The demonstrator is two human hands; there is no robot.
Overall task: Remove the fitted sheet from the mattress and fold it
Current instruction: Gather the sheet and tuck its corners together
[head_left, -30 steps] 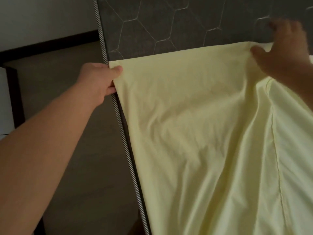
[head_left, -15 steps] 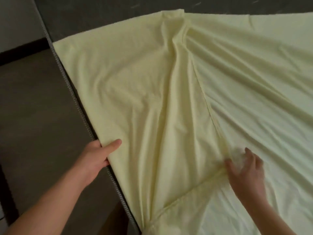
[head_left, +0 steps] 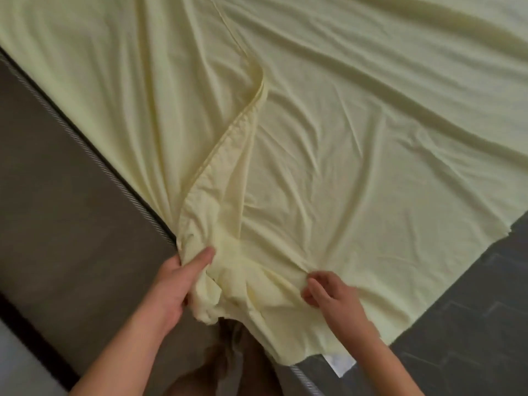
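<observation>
The pale yellow fitted sheet (head_left: 328, 138) lies spread and wrinkled over the dark grey mattress (head_left: 471, 324), with a hemmed edge running in a curved fold down its middle. My left hand (head_left: 174, 284) grips the bunched near corner of the sheet at the mattress's left edge, thumb on top. My right hand (head_left: 328, 292) pinches a fold of the sheet a little to the right of it, fingers curled into the cloth.
The mattress's striped piping edge (head_left: 85, 144) runs diagonally at the left, with brown floor (head_left: 57, 210) beyond it. A dark skirting strip (head_left: 31, 330) crosses the lower left. A white label (head_left: 341, 364) shows under the sheet's near edge.
The view has dropped toward the near corner. Both hands slid down the sheet from the far edge to the near corner, where the left now grips bunched cloth and the right pinches a fold.
</observation>
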